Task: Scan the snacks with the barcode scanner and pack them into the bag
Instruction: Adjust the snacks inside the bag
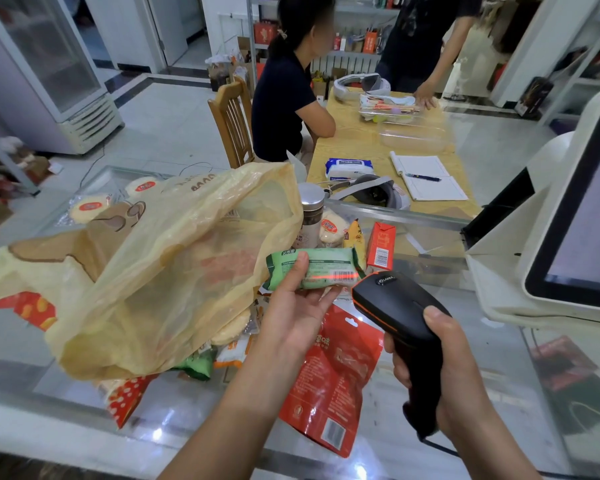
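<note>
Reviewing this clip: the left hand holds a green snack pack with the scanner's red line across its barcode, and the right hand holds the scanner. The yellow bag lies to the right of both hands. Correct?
Not quite. In the head view the yellow bag lies to the left of both hands. The rest holds: left hand, green snack pack, right hand, scanner.

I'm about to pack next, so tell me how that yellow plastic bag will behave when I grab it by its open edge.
The yellow plastic bag is thin, see-through and crumpled, so it will likely flop and sag. Snacks show inside it, so it should hang bottom-heavy. Its mouth slumps partly open, so probably needs a hand holding it wide.
</note>
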